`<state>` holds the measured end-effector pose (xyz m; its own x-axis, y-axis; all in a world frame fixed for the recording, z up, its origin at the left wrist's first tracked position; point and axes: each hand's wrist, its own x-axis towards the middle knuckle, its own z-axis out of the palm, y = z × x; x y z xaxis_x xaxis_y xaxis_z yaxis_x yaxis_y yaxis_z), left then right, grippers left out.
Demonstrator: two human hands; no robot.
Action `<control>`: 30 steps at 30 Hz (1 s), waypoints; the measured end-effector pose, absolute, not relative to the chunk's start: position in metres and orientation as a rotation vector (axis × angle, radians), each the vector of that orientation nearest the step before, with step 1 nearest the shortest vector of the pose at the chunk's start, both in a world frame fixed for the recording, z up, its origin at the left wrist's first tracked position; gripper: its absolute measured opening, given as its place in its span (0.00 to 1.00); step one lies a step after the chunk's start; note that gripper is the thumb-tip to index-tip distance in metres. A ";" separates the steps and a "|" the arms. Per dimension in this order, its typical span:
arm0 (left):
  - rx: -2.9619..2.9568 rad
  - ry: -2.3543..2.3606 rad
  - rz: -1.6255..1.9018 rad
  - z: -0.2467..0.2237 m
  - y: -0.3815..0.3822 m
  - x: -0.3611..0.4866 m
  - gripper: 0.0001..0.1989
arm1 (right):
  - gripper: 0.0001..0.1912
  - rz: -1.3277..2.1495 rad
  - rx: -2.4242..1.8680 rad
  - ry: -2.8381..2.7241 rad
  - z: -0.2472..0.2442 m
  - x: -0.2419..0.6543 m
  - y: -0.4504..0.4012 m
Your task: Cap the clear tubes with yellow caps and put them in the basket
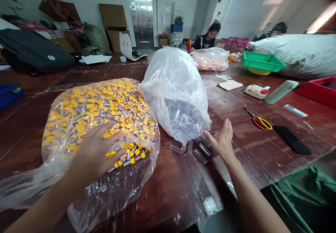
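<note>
"Reddish-brown table (162, 191) before you; where's your left hand (94, 152)?"

"Open, over the yellow-capped tubes (132, 160) in the clear bag (105, 199); I can't tell whether you're touching them."

"And your right hand (223, 140)?"

"Open too, just beside loose clear tubes (200, 156) at the mouth of the white sack (174, 72); more show inside its opening."

Scissors (262, 123) and a black strip (292, 140) lie right of the right fingers (227, 128); farther ahead are a pink cloth (230, 85), green roll (281, 91) and green tray (261, 62). Well left of the left fingers (115, 137) sits a blue tray (9, 95).
</note>
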<state>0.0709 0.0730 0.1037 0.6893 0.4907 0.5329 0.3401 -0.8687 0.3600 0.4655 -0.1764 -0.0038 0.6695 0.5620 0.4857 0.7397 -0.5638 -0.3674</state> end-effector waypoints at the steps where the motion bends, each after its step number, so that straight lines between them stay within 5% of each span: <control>1: 2.788 0.510 0.850 0.100 0.079 0.095 0.20 | 0.61 -0.400 -2.339 -0.980 -0.007 0.473 -0.179; 6: 3.141 0.195 0.306 0.083 0.088 0.212 0.27 | 0.58 -0.246 -2.267 -1.123 -0.012 0.498 -0.183; 10: 3.168 0.451 0.111 0.083 0.083 0.256 0.15 | 0.62 -0.096 -2.239 -1.107 -0.001 0.500 -0.175; 19: 3.137 0.859 0.282 0.119 0.076 0.254 0.11 | 0.62 0.267 -2.129 -0.804 0.026 0.484 -0.143; 30: 2.926 1.061 0.345 0.128 0.093 0.258 0.11 | 0.43 -0.122 -2.341 -0.702 0.021 0.497 -0.175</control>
